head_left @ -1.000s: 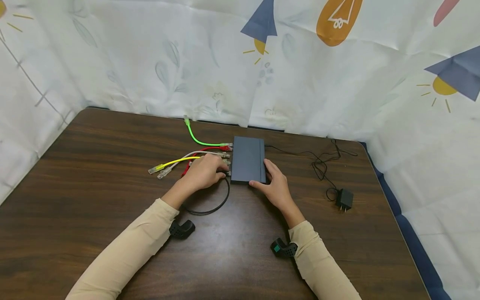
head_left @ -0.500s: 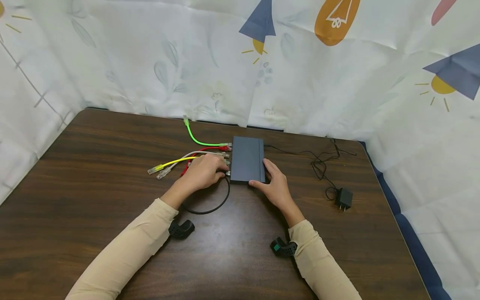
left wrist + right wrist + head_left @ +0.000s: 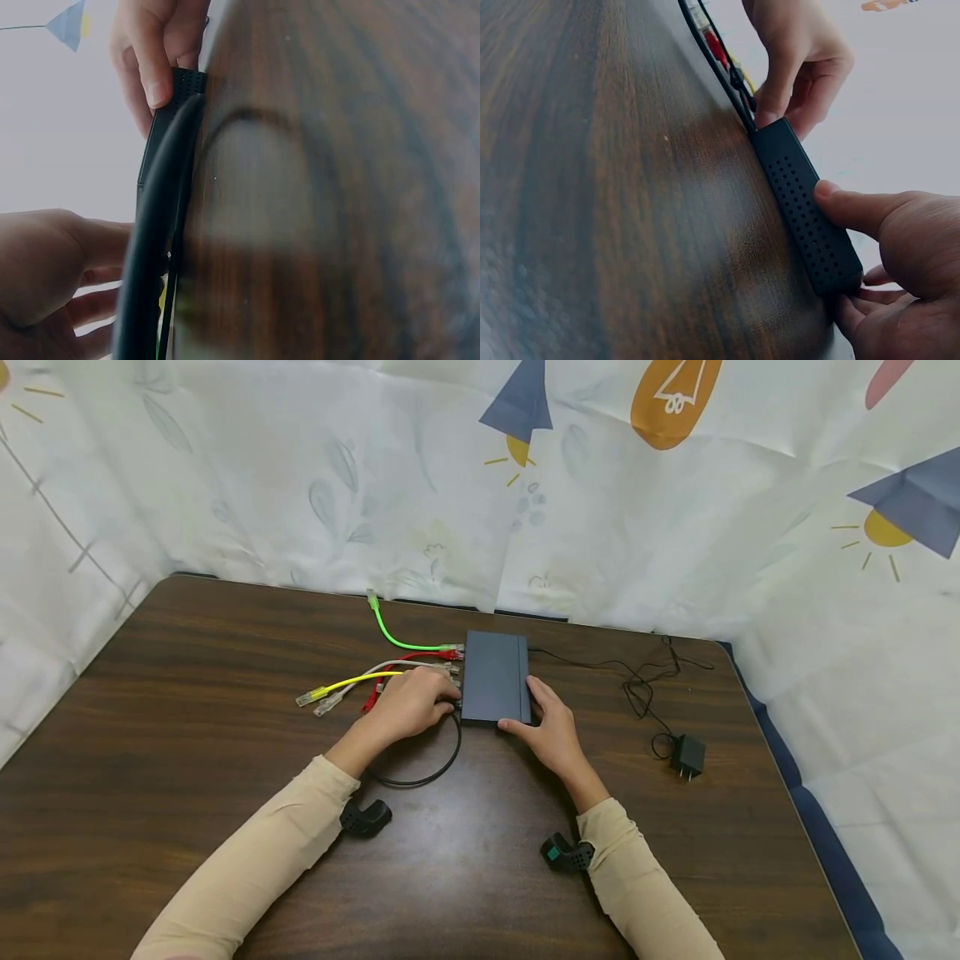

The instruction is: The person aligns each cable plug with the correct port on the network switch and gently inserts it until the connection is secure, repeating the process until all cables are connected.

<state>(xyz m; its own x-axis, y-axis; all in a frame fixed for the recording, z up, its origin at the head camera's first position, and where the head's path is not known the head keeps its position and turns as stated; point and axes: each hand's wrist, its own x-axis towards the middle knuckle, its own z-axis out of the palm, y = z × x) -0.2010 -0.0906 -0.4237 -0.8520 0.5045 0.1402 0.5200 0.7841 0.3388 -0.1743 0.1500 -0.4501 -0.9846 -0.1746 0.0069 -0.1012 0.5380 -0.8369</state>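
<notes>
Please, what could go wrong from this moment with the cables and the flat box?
First, the left grip seems to pinch the black cable at the flat box, where cables crowd, and might nudge the yellow cable. Second, the black cable's loop could tug its hidden end askew. Third, the right grip rests on the flat box's opposite side; if it slackens, the flat box might slide.

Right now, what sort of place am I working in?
Likely a makeshift, screened-off workspace: patterned white sheeting hangs behind a wood-grain table that bears a dark box and colored cables.
</notes>
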